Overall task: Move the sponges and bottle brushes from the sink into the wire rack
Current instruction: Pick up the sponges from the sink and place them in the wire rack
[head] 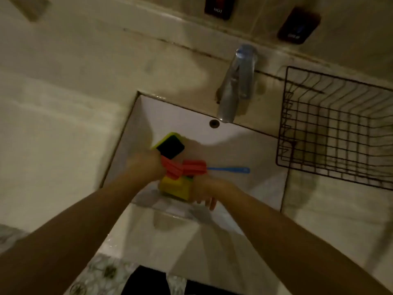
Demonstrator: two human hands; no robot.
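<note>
The sink [244, 145] holds all the task's things, and both hands are down among them; the wire rack [338, 133] stands on the desk [53, 135] to the right of the basin, with nothing visible in it. The step in hand looks like the first gathering.

To do it well, each hand should take one clear thing, not a tangle. The left hand [146, 167] sits against the green-and-black sponge [170, 143] and the red bristle head of a bottle brush [172, 170]; motion blur hides the fingers, so I cannot tell whether it is clamped. The right hand [204, 190] presses on the side of the yellow sponge [176, 188], some fingers loose below it (again too blurred to call a grip). A second red brush head [194, 167] lies across the yellow sponge, its blue handle [229, 169] pointing toward the rack.

My judgement: lift that brush first, since it lies on top. The long handle could catch the rack's near rim or slip through the wide wires, so lay it flat along them.

The tap [236, 86] overhangs the basin's far edge, between sink and rack; the carry should pass in front of it. Two dark wall fittings [297, 24] sit well clear.
</note>
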